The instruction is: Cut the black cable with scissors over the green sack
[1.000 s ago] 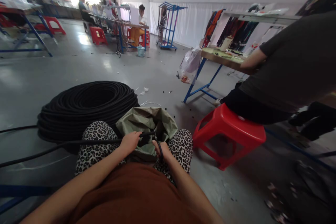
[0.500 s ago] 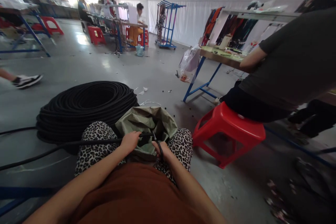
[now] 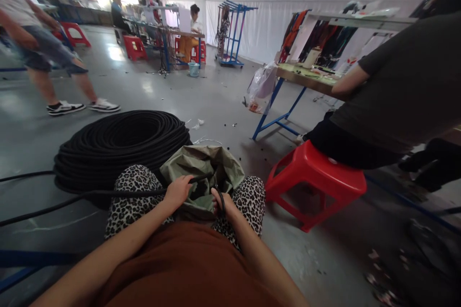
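Black cable (image 3: 118, 194), thin and taut, running in from the left edge across the leopard-print left knee (image 3: 135, 192) to the lap. Left hand (image 3: 178, 191) closed around that cable, knuckles up, right at the near lip of the green sack (image 3: 201, 168). A short end of the cable poking out past the fist, over the sack's dark mouth. Right hand (image 3: 220, 203) just beside, apart from the left by a small gap, holding scissors (image 3: 219, 196) with a black loop handle around the fingers; blades hard to make out against the dark opening, open or closed not clear. Sack wedged upright between both knees, mouth slack and crumpled, contents hidden.

Behind the left knee, touching it or nearly so, a big flat coil (image 3: 122, 146) of the same black cable on the grey floor. More strands trailing off leftward along the floor.

To the right, a red plastic stool (image 3: 317, 177) with a seated person in a dark shirt (image 3: 406, 86), forearm on a blue-legged workbench (image 3: 306, 80). A plastic bag (image 3: 261, 87) hanging from the bench end. Farther off, a walking person in shorts (image 3: 43, 48) at upper left, more red stools and seated workers at a long table (image 3: 169, 33), a blue rack (image 3: 232, 33) against the white curtain.
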Available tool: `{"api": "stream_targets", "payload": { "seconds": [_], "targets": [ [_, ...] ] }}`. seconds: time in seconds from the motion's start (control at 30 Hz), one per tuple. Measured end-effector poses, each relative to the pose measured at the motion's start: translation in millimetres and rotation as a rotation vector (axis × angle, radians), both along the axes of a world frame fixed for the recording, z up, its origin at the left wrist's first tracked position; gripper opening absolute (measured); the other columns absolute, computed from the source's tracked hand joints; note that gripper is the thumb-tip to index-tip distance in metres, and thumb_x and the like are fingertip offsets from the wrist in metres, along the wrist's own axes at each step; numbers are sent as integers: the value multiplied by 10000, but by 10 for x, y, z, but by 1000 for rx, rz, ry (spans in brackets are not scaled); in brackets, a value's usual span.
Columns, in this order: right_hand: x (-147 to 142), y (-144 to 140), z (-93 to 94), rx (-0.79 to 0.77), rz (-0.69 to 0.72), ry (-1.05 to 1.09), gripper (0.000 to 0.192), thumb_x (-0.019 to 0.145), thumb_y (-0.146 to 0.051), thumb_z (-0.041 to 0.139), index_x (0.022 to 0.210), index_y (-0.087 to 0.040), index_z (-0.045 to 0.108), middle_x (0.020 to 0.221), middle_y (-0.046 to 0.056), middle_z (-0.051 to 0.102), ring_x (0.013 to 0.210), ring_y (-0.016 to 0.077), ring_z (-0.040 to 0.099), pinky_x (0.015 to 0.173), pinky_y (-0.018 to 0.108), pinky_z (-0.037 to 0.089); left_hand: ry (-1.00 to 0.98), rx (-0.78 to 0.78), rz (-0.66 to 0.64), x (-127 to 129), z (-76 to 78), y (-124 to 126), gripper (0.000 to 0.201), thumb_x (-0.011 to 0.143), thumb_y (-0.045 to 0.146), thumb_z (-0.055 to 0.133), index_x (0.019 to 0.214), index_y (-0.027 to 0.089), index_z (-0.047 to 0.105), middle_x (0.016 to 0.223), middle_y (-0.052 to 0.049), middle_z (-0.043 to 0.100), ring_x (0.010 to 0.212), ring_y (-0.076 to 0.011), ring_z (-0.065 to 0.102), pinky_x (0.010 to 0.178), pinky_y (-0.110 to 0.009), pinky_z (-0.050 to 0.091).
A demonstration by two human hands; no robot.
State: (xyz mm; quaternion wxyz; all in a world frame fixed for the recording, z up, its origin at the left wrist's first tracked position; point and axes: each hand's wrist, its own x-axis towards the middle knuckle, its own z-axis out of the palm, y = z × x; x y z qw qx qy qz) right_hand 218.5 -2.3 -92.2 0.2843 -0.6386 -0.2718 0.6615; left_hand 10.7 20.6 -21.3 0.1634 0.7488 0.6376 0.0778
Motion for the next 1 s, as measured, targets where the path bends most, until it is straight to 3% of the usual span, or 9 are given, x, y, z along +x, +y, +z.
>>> {"api": "stream_targets", "payload": {
  "seconds": [0.17,0.37,1.0],
  "targets": [
    [33,-34,-23,95,59,-10,416,978,-516,764,811,-171,602,602,-33,582,490,109,579,487,195,425,13,44,2,16,30,8,399,1016,136,513,1377,201,669,1336,-121,748,1206,-238,708,1044,-356,540],
    [68,-58,-9,142,78,46,420,973,-531,748,808,-172,607,625,-38,597,542,112,590,576,213,462,61,65,-49,72,70,-15,379,1022,142,510,1359,200,673,1272,-122,748,1182,-246,705,1033,-358,529],
    [74,-15,-76,167,118,-26,447,981,-551,726,783,-170,600,621,-24,614,539,110,596,559,208,430,110,32,-100,124,56,-81,389,1018,120,508,1358,208,673,1232,-116,736,1168,-236,684,1032,-361,515]
  ]
}}
